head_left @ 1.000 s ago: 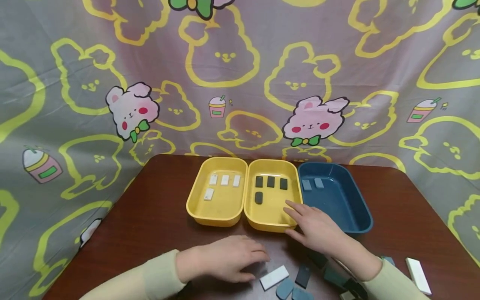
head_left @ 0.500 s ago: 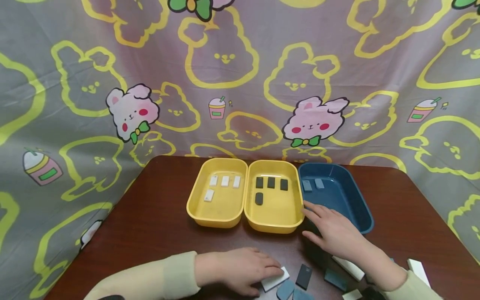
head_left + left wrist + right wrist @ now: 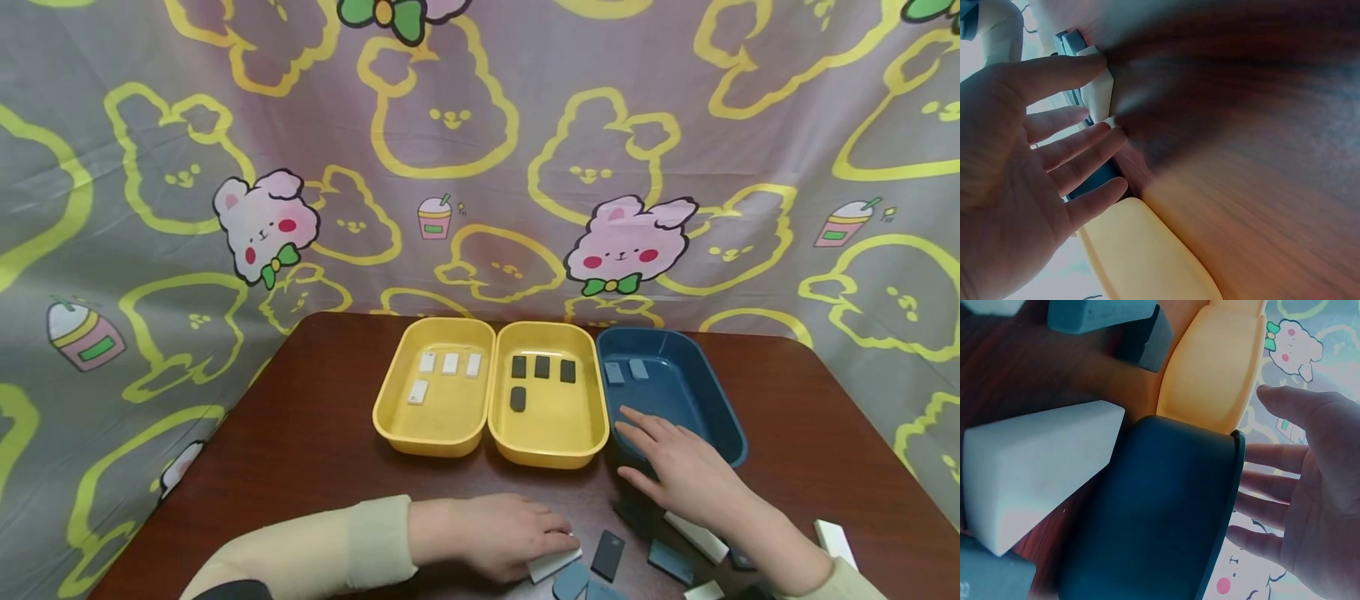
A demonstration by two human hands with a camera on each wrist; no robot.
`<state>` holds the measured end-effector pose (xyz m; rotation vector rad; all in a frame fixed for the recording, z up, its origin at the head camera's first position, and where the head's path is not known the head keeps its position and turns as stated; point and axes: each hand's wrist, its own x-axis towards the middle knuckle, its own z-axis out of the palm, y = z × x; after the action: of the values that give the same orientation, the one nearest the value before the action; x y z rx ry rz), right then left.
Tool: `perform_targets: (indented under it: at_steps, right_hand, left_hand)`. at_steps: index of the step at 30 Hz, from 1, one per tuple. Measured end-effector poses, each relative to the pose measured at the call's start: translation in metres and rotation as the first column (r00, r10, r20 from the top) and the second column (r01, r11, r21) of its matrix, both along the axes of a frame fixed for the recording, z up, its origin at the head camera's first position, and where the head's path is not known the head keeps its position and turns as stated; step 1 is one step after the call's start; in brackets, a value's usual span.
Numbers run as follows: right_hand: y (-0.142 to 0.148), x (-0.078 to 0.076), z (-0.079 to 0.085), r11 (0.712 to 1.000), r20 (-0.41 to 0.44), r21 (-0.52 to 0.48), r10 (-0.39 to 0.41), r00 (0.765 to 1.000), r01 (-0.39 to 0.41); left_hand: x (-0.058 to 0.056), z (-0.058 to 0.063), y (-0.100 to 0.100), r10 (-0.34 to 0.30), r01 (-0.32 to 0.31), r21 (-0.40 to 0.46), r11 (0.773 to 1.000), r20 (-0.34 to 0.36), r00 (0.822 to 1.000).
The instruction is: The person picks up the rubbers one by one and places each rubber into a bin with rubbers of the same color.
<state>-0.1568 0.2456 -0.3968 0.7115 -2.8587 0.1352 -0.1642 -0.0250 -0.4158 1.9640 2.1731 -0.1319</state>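
Hovering over blue tray (image 3: 667, 392) — right hand (image 3: 678, 462); left hand (image 3: 498, 535) by white block (image 3: 553, 567).

curtained-off nook: cartoon-print cloth (image 3: 517, 196), brown table (image 3: 315, 408)

The left hand (image 3: 1025, 181) spreads with its palm toward the camera, fingers mostly straight. A white block (image 3: 1102, 94) lies at the thumb and index fingertips; whether they touch it is unclear. Just past the thumb sit blue-grey blocks (image 3: 1074, 42). Behind the fingers shows a dark blue bin (image 3: 1094, 179), beside the little finger a yellow bin (image 3: 1141, 250). Wood-grained tabletop (image 3: 1260, 156) stretches beyond the fingertips.
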Motion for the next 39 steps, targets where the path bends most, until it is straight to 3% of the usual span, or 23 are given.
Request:
perform_targets:
  at_steps: [11, 18, 26, 30, 34, 39]
  right_hand:
    - [0.001, 0.001, 0.003, 1.000, 0.032, 0.003, -0.026, 0.999, 0.026]
    - [0.003, -0.003, 0.006, 1.000, 0.016, 0.007, -0.026, 1.000, 0.026]
    - [0.002, -0.003, 0.007, 1.000, 0.031, 0.003, -0.031, 0.999, 0.031]
    - [0.002, -0.002, 0.006, 1.000, 0.033, 0.000, -0.028, 0.999, 0.028]
    - [0.002, -0.001, 0.005, 1.000, 0.027, -0.002, -0.027, 0.999, 0.027]
    - [0.002, -0.001, 0.006, 1.000, 0.019, -0.003, -0.022, 1.000, 0.022]
  left_hand:
    - [0.005, -0.002, -0.001, -0.016, 0.017, 0.032, 0.999, -0.028, 0.999]
    - [0.006, 0.002, -0.008, -0.033, 0.039, 0.065, 0.997, -0.097, 0.995]
    - [0.003, -0.001, -0.008, -0.021, 0.037, 0.102, 0.994, -0.156, 0.987]
    - [0.002, -0.001, -0.005, -0.013, 0.022, 0.100, 0.995, -0.094, 0.995]
    - [-0.001, 0.000, 0.002, -0.001, 0.000, 0.042, 0.999, 0.028, 1.000]
    - [-0.005, 0.001, 0.009, -0.001, 0.001, 0.001, 1.000, 0.062, 0.998]
